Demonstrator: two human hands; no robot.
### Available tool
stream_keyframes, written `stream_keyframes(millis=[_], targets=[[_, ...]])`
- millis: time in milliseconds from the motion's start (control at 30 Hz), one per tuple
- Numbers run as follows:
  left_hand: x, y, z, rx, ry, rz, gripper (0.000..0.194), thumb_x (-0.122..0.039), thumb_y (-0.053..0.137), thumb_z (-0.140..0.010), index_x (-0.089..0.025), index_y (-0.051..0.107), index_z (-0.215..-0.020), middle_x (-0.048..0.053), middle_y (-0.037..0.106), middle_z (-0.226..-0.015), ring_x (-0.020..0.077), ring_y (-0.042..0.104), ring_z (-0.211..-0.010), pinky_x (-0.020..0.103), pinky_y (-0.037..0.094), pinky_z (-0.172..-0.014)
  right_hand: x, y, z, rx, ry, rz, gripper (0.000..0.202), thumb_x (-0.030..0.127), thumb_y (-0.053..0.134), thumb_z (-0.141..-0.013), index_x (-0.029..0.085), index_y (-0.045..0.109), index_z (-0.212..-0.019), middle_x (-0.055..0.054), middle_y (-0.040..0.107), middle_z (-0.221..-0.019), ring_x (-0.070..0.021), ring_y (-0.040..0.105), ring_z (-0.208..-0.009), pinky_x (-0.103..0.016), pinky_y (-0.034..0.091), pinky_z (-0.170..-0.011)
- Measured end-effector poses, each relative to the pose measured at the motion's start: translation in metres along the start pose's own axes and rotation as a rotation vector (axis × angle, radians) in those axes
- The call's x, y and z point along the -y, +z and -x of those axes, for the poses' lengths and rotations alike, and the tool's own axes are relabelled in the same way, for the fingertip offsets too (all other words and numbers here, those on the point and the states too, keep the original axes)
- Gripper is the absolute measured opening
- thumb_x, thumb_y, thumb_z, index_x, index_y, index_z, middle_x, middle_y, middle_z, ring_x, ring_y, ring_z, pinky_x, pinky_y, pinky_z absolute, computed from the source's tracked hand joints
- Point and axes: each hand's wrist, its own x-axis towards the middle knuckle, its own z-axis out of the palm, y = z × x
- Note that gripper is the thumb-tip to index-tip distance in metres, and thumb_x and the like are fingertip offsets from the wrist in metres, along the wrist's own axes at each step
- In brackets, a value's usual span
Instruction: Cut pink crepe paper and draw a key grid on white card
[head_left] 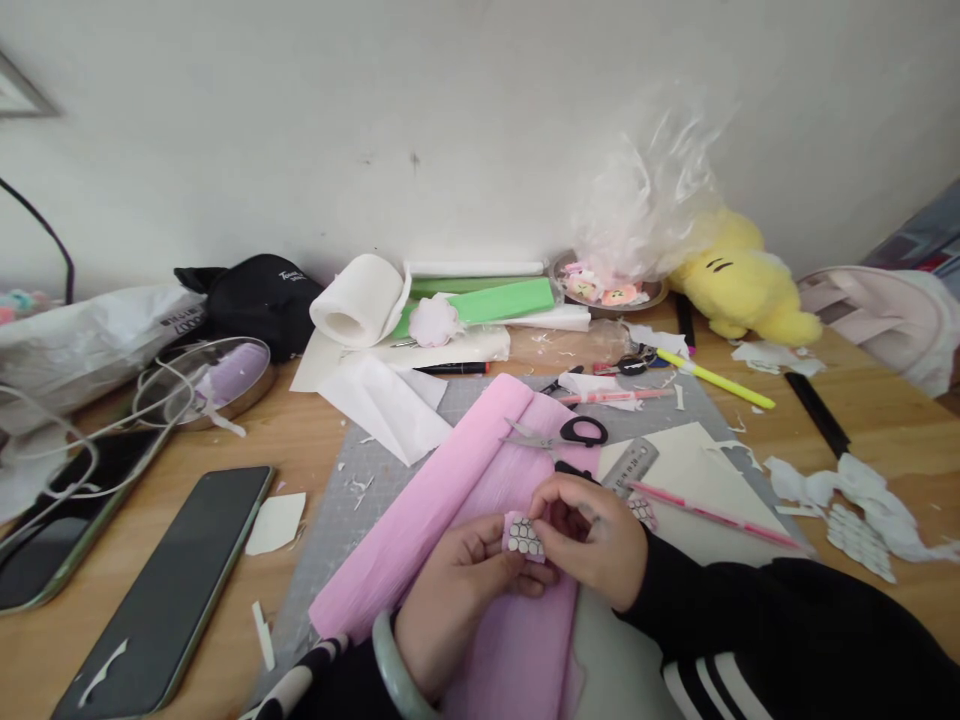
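A small pink piece with white, black-outlined round shapes (524, 536) is pinched between the thumb and fingers of my left hand (469, 580). The fingertips of my right hand (589, 535) close on its upper right edge. Under both hands lies pink crepe paper (427, 500), partly rolled. Black-handled scissors (583, 431) rest open on it, just beyond my right hand. Next to that hand are a metal ruler (632, 465) and a second patterned piece (643, 511), partly hidden by the hand.
Two phones (169, 590) lie at the left, near a metal bowl (255, 385). Behind are a paper roll (358, 300), green paper (502, 300) and a bowl of pink pieces (652, 298). A yellow plush (750, 285), highlighter (716, 380) and paper scraps (859, 540) are at right.
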Motion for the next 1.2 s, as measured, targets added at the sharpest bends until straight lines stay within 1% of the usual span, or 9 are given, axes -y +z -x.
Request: stream_keyframes(millis=[200, 333, 433, 533, 633, 767, 933, 1067, 1200], targets=[[-0.0004, -0.0006, 0.0008, 0.012, 0.021, -0.016, 0.021, -0.031, 0.067, -0.068, -0.012, 0.067, -0.077, 0.005, 0.064, -0.069, 0.0171, 0.059, -0.067, 0.027, 0.044, -0.066, 0.0022, 0.0001, 0.0002, -0.015, -0.039, -0.002, 0.011, 0.007, 0.05, -0.062, 0.016, 0.054, -0.064, 0.002, 0.048, -0.06, -0.0059, 0.042, -0.047, -0.017, 0.034, -0.042], [0.0003, 0.001, -0.0003, -0.015, 0.02, -0.058, 0.022, -0.034, 0.065, -0.071, -0.012, 0.066, -0.075, 0.004, 0.063, -0.066, 0.0141, 0.057, -0.063, 0.024, 0.044, -0.063, 0.0036, -0.0005, 0.0014, -0.007, -0.064, 0.007, 0.01, 0.007, 0.05, -0.063, 0.016, 0.054, -0.063, 0.002, 0.048, -0.061, -0.0061, 0.042, -0.047, -0.018, 0.034, -0.041], [0.0002, 0.0026, -0.0001, -0.026, 0.012, -0.054, 0.023, -0.034, 0.065, -0.071, -0.012, 0.066, -0.074, 0.004, 0.062, -0.064, 0.0147, 0.058, -0.063, 0.025, 0.044, -0.063, 0.004, -0.0009, 0.0008, 0.002, -0.057, 0.006, 0.009, 0.008, 0.051, -0.063, 0.016, 0.054, -0.063, 0.002, 0.048, -0.061, -0.0061, 0.042, -0.047, -0.018, 0.034, -0.041], [0.0, 0.0027, 0.0006, -0.038, 0.011, -0.008, 0.022, -0.033, 0.067, -0.069, -0.012, 0.066, -0.076, 0.005, 0.063, -0.067, 0.0162, 0.059, -0.065, 0.026, 0.044, -0.063, 0.0039, -0.0008, -0.0007, -0.001, -0.009, -0.019, 0.007, 0.01, 0.052, -0.065, 0.016, 0.056, -0.068, 0.002, 0.047, -0.06, -0.0065, 0.043, -0.048, -0.018, 0.034, -0.042], [0.0002, 0.0018, 0.0007, -0.067, 0.032, 0.028, 0.019, -0.029, 0.067, -0.069, -0.012, 0.065, -0.077, 0.005, 0.064, -0.068, 0.0155, 0.058, -0.064, 0.026, 0.044, -0.062, 0.0037, -0.0001, -0.0017, -0.02, 0.018, -0.028, 0.007, 0.014, 0.053, -0.067, 0.015, 0.058, -0.072, 0.002, 0.048, -0.059, -0.0068, 0.044, -0.048, -0.018, 0.035, -0.042], [0.0001, 0.0016, 0.0008, -0.081, 0.048, 0.05, 0.017, -0.028, 0.066, -0.069, -0.013, 0.064, -0.077, 0.004, 0.064, -0.066, 0.0153, 0.058, -0.061, 0.026, 0.044, -0.061, 0.004, 0.0007, -0.0018, -0.024, 0.036, -0.016, 0.004, 0.016, 0.053, -0.067, 0.015, 0.057, -0.066, 0.002, 0.048, -0.057, -0.0069, 0.044, -0.048, -0.018, 0.034, -0.041], [-0.0006, 0.0039, 0.0027, -0.113, 0.046, 0.058, 0.02, -0.029, 0.066, -0.069, -0.012, 0.061, -0.078, 0.004, 0.064, -0.067, 0.0157, 0.059, -0.062, 0.026, 0.044, -0.061, 0.0026, 0.0001, -0.0023, -0.018, 0.065, -0.004, 0.004, 0.017, 0.053, -0.065, 0.017, 0.051, -0.061, 0.004, 0.045, -0.052, -0.0065, 0.041, -0.045, -0.018, 0.033, -0.04], [-0.001, 0.0042, 0.0027, -0.113, 0.046, 0.065, 0.02, -0.03, 0.065, -0.07, -0.013, 0.057, -0.079, 0.004, 0.064, -0.067, 0.0157, 0.06, -0.062, 0.026, 0.044, -0.061, 0.0017, -0.0004, -0.0024, -0.013, 0.056, -0.009, 0.007, 0.015, 0.052, -0.065, 0.017, 0.048, -0.059, 0.004, 0.043, -0.051, -0.0064, 0.039, -0.045, -0.018, 0.032, -0.04], [-0.0003, 0.0026, 0.0018, -0.096, 0.042, 0.035, 0.019, -0.028, 0.063, -0.071, -0.013, 0.054, -0.08, 0.004, 0.064, -0.065, 0.0159, 0.06, -0.062, 0.026, 0.044, -0.061, 0.0028, -0.001, -0.0018, 0.001, 0.017, 0.002, 0.009, 0.016, 0.051, -0.068, 0.017, 0.05, -0.06, 0.004, 0.045, -0.053, -0.007, 0.04, -0.047, -0.019, 0.032, -0.042]])
